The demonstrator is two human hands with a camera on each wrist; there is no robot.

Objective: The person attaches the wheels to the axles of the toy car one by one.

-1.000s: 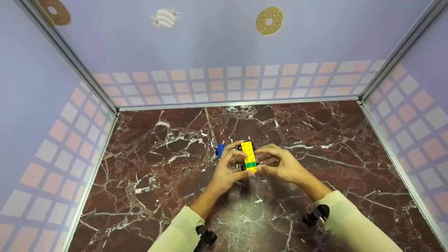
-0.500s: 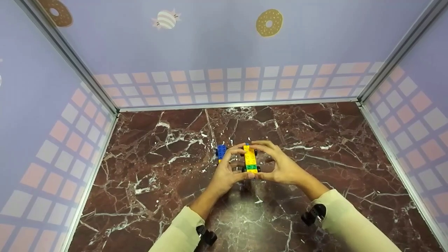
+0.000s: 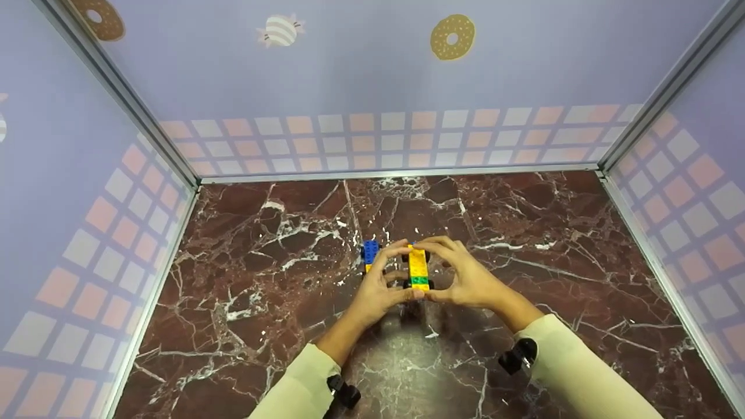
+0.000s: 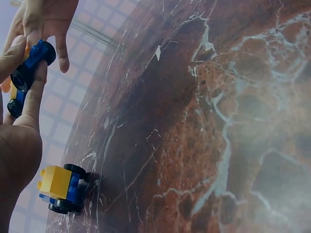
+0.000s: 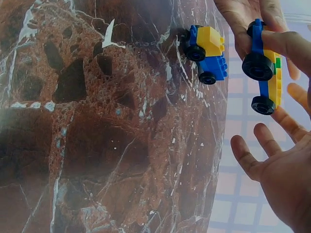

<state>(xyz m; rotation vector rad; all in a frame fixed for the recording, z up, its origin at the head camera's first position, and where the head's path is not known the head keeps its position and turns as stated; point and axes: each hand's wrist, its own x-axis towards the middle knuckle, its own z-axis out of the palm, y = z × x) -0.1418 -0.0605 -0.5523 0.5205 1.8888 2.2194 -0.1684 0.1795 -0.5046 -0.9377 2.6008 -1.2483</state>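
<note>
In the head view, both hands hold a toy brick car over the table, yellow on top with a green strip near its closer end. My left hand grips it from the left, fingertips at the far end and thumb at the near end. From the other side my right hand pinches the same two ends between forefinger and thumb. The right wrist view shows the car's blue base and a black wheel. A second toy car, blue and yellow, stands on the table left of the held one, partly behind my left hand.
The brown marbled table is bounded by a patterned back wall and side walls with metal edging. White specks lie near the cars. Black wrist cameras sit at both sleeves.
My right forefinger has shifted from the car's side to its far end, and the thumb sits at its near end. The held car has moved slightly right and nearer.
</note>
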